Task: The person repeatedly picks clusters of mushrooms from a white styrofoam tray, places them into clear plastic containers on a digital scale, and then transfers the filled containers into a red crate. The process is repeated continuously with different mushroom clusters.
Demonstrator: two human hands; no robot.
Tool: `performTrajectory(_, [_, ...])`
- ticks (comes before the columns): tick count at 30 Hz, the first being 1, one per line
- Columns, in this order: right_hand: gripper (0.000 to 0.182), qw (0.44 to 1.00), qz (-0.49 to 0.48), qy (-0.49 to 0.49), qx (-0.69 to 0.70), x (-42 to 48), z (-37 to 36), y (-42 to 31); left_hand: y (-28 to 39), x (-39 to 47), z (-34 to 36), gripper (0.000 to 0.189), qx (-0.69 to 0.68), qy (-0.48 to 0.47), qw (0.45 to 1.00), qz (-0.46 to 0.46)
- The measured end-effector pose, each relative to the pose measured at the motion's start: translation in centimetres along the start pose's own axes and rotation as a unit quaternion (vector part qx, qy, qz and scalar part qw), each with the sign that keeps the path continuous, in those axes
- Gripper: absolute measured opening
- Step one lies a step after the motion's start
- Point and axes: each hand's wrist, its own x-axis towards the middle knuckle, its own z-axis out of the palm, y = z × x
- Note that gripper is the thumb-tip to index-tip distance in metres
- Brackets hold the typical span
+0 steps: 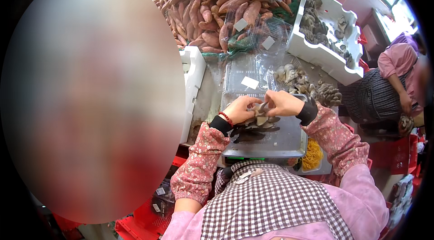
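A cluster of oyster mushrooms [259, 125] lies on a shallow metal tray [288, 141] in front of me. My left hand [241, 108] grips the cluster from its left side, with the fingertips partly hidden among the caps. From the right, my right hand [283, 103] pinches the upper part of the same cluster. Just beyond the tray stands an open clear plastic clamshell box [234, 75] bearing a white label. More oyster mushrooms [295, 77] lie on the table to the right of that box.
Sweet potatoes [217, 6] are heaped at the back, with clear boxes on them. A white foam crate [327, 57] of mushrooms stands at right, another foam crate [195, 67] at left. Yellow rubber bands [312, 157] sit near the tray. A co-worker [390, 80] holds mushrooms. A blurred oval hides the left.
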Motion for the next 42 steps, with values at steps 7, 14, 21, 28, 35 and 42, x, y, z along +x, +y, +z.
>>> performTrajectory(7, [0.04,0.998,-0.048,0.033,-0.014,0.3,0.8,-0.2,-0.8,-1.7,0.2,0.033,0.004,0.07,0.994,-0.08])
performTrajectory(14, [0.04,0.998,0.022,0.054,-0.004,-1.0,0.9,-0.3,1.3,0.7,-0.2,0.034,0.086,-0.015,0.996,0.0])
performTrajectory(21, [0.037,0.998,0.016,0.042,-0.05,-0.9,0.7,-1.6,-1.4,0.6,0.8,0.03,-0.078,-0.035,0.995,-0.053])
performTrajectory(28, [0.033,0.997,0.009,0.06,-0.05,-0.7,1.2,-1.4,1.0,1.7,0.6,0.049,0.042,-0.059,0.991,-0.115])
performTrajectory(35, [0.032,0.996,0.01,0.069,-0.051,-0.9,1.4,-1.7,-0.4,2.2,2.2,0.035,0.004,0.019,0.995,-0.099])
performTrajectory(42, [0.035,0.997,0.009,0.073,-0.039,-0.8,1.7,-1.1,0.7,1.2,2.1,0.041,0.087,0.053,0.99,-0.099])
